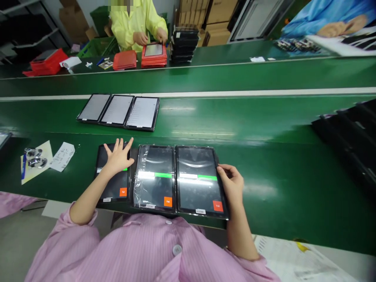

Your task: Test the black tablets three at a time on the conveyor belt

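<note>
Three tablets lie side by side before me, dark screens lit with green bars and orange-red squares. Over the upper part of the left tablet (113, 188) my left hand (117, 158) is spread, fingers apart; whether it touches the screen I cannot tell. The middle tablet (154, 190) has a wrinkled clear film on it. At the right edge of the right tablet (196, 196), my right hand (232, 182) is closed with its thumb and fingers on the rim. Part of that hand's grip is hidden.
Behind them, three tablets with pale screens (114, 109) lie on the green bench (264, 164). Paper notes (62, 156) and shiny metal items (38, 161) sit at left, dark stacked items (346, 133) at right. Across the bench, a person in yellow (138, 23) handles red-cased items (154, 56); another wears blue (329, 15).
</note>
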A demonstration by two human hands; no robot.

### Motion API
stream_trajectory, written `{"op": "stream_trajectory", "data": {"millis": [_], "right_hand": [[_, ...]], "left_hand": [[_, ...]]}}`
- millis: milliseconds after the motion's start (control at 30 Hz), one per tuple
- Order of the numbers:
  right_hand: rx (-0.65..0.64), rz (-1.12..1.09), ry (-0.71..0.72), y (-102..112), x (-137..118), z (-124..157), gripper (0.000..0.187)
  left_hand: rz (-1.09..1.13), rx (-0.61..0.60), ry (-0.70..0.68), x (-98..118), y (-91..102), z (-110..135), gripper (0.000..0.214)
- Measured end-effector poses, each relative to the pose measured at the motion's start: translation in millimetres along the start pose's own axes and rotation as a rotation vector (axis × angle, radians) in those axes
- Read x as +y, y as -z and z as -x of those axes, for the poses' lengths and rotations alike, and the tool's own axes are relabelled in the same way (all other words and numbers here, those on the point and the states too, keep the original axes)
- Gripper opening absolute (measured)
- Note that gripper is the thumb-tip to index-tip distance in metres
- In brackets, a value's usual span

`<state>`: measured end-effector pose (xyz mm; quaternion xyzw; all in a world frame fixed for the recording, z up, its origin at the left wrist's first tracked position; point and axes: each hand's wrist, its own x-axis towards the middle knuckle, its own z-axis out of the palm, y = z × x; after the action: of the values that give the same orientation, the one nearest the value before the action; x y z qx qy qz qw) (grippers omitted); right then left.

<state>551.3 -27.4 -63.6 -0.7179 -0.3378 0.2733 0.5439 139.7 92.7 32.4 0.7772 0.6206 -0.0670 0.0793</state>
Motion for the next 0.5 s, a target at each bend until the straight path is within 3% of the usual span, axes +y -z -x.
{"op": "stream_trajectory", "data": {"millis": [167, 333, 500], "right_hand": [[0.02, 0.002, 0.032, -0.4, 0.4, 0.8, 0.039], [0.003, 0.087, 0.102, 2.6, 1.1, -0.4, 0.033], [-0.011, 0.031, 0.075, 1.8, 5.8, -1.1, 0.037]], "left_hand": [[0.02, 0.064, 0.023, -7.3, -5.6, -7.6, 0.072], [-0.04, 0.146, 0.046, 4.8, -7.4, -10.0, 0.063], [-0.101, 0.123, 0.024, 4.9, 2.4, -16.8, 0.053]]}}
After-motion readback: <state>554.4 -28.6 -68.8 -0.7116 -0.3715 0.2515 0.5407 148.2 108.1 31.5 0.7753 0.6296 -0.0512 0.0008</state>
